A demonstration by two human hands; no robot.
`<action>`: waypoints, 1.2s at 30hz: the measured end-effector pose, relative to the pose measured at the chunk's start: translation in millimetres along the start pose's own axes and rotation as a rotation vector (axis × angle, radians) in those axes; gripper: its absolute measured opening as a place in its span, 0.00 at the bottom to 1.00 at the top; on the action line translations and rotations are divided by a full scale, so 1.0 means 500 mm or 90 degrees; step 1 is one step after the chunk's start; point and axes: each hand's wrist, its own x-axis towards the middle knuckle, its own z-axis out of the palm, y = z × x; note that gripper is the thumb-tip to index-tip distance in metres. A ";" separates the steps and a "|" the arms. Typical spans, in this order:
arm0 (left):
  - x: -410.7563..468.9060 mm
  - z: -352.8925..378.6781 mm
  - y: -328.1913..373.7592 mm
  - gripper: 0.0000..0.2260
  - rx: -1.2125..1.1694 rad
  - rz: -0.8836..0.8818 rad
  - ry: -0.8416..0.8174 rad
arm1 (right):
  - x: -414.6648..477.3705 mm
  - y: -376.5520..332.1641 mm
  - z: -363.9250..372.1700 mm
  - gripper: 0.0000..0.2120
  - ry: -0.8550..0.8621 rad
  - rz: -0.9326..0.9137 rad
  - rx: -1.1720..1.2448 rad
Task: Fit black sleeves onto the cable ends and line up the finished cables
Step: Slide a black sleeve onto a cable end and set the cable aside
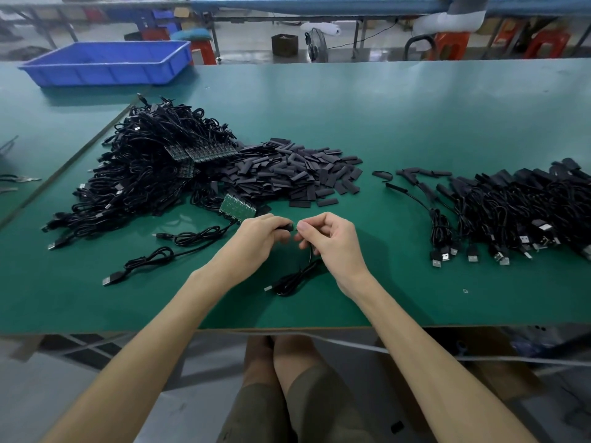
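Head view: sleeving step. The left hand point(259, 241) pinches a black sleeve point(285, 226) in curled fingers; the right hand point(334, 243) pinches the cable point(294, 279) end, its coil at 6 o'clock on the worktop point(415, 107). Next, likely: slide the sleeve on squarely.

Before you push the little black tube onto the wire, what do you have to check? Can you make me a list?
1. The left hand grips a sleeve: ok.
2. The right hand pinches the cable near its end: ok.
3. The sleeve's mouth is lined up with the cable's end: cannot tell, fingers hide it.
4. The cable's slack lies loose on the table, apart from other cables: ok.
5. The finished cables lie side by side on the right, plugs toward the person: ok.
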 end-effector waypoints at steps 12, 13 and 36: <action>0.002 -0.002 0.009 0.11 0.046 0.022 -0.055 | 0.000 0.002 -0.005 0.02 -0.014 0.003 0.002; 0.002 -0.003 0.008 0.12 0.057 0.026 -0.067 | 0.000 0.003 -0.005 0.02 -0.015 0.004 0.000; 0.007 -0.005 -0.006 0.10 0.046 0.030 -0.116 | -0.002 0.002 0.001 0.06 -0.046 0.004 -0.055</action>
